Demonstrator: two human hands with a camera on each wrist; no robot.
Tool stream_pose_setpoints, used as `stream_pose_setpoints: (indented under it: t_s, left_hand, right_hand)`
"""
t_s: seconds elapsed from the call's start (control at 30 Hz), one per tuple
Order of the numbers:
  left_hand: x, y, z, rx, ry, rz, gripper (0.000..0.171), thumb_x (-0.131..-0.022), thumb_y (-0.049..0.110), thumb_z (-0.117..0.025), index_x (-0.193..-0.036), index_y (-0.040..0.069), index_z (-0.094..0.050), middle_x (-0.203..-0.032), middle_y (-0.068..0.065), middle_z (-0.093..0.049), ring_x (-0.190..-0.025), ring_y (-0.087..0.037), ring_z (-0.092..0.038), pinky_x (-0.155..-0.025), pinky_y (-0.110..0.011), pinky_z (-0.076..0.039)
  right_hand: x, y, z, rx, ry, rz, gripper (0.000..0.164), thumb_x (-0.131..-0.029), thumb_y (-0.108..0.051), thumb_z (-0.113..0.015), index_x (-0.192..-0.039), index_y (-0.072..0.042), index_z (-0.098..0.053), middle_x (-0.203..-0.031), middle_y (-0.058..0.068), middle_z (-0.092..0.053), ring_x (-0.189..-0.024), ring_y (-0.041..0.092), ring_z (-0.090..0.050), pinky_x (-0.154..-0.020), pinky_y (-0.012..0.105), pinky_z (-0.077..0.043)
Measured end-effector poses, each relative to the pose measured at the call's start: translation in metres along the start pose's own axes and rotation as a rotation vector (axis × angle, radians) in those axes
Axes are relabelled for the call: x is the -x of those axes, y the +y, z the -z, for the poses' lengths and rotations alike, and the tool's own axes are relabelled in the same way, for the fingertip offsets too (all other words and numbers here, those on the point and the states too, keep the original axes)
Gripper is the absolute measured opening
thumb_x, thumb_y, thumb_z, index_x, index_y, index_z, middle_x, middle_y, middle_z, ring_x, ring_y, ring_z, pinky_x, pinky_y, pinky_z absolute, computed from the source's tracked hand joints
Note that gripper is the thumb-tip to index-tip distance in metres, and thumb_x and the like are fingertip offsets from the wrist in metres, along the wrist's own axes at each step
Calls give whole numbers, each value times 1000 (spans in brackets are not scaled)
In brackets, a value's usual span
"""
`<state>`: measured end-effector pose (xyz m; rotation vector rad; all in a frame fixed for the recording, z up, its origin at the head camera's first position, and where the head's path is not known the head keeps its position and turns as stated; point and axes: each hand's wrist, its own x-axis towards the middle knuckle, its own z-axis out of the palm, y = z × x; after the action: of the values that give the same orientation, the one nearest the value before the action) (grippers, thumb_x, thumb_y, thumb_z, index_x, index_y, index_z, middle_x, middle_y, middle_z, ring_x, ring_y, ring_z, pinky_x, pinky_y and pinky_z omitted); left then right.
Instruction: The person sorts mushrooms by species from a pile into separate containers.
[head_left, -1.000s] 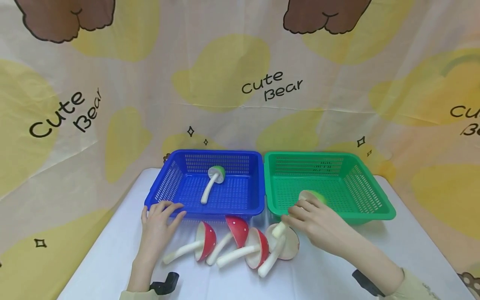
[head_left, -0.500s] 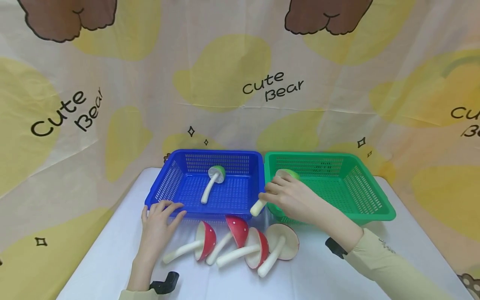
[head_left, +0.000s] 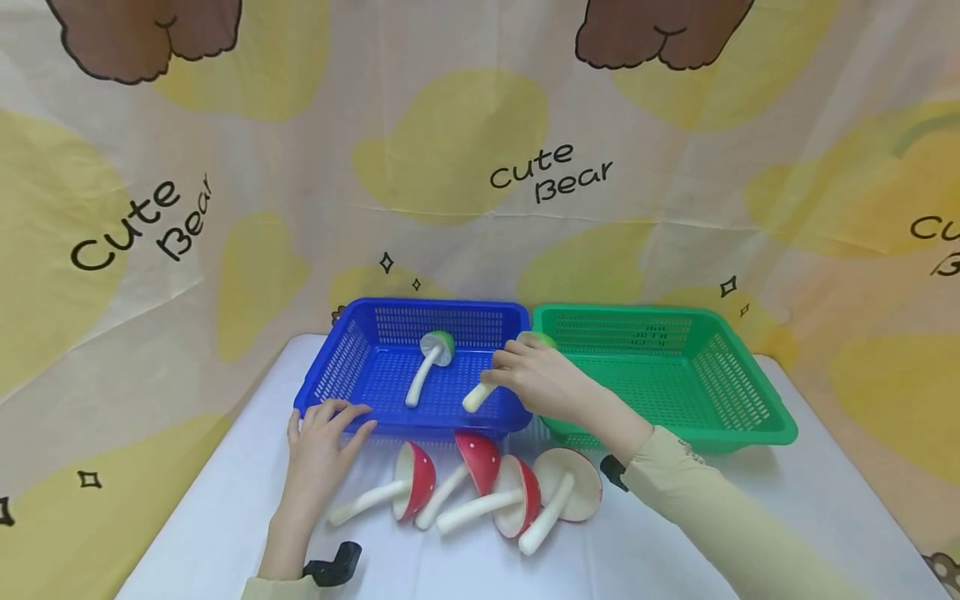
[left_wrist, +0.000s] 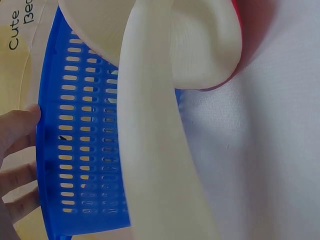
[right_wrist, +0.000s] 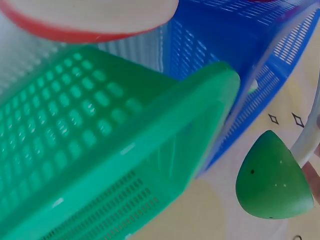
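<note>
My right hand [head_left: 543,379] grips a green-capped toy mushroom [head_left: 478,397] by its white stem. It is above the blue basket's right side, cap toward the back; the right wrist view shows its speckled green cap [right_wrist: 272,177]. Another green-capped mushroom [head_left: 423,375] lies inside the blue basket [head_left: 360,400]. Fingertips of my left hand [head_left: 318,454] rest on that basket's front-left rim, also visible in the left wrist view beside the blue wall [left_wrist: 75,150]. Between my hands, several red-capped mushrooms [head_left: 408,483] lie on the white cloth before the baskets.
A green basket [head_left: 750,433] stands right of the blue one, their rims close together. A large white stem [left_wrist: 150,125] crosses the left wrist view. Behind everything hangs a patterned curtain [head_left: 450,167].
My right hand has carried the green-capped mushroom leftward and farther back, from the green basket's front edge to above the blue basket. The left hand stays at the rim.
</note>
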<state>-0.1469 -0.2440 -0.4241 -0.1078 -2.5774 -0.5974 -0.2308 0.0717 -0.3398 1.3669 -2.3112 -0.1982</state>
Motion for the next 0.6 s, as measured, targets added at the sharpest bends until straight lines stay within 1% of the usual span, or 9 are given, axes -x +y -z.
stream_pose_setpoints:
  t_s: [0.13, 0.27, 0.43, 0.6]
  left_hand:
    - [0, 0, 0, 2, -2, -1, 23, -87, 25, -71, -107, 13, -71, -110, -14, -64, -112, -37, -49, -107, -72, -13]
    - [0, 0, 1, 3, -2, 2, 23, -87, 24, -71, -107, 13, -71, -110, -14, -64, -113, -37, -49, -107, -72, -13]
    - [-1, 1, 2, -3, 5, -4, 23, -87, 25, -71, -106, 13, -71, -109, -14, -64, -111, -37, -49, -107, -72, -14]
    - [0, 0, 1, -7, 9, -7, 23, -86, 24, -71, -106, 12, -71, -108, -14, -64, -111, -37, -50, -106, -73, -14]
  right_hand:
    - [-12, -3, -8, 3, -49, -6, 34, -83, -7, -70, -112, -26, -70, -99, -4, -66, -94, 15, -57, -90, 33, -48]
    - [-24, -6, -14, 6, -110, 6, 35, -84, -9, -69, -114, -28, -69, -98, -5, -66, -91, 14, -56, -85, 30, -48]
    - [-36, -7, -21, 6, -179, 10, 37, -85, -8, -66, -115, -29, -69, -99, -6, -66, -91, 13, -55, -82, 29, -48]
    - [-45, -9, -30, -13, -250, -1, 38, -84, -10, -69, -116, -29, -68, -103, -6, -66, -96, 15, -56, -85, 34, -51]
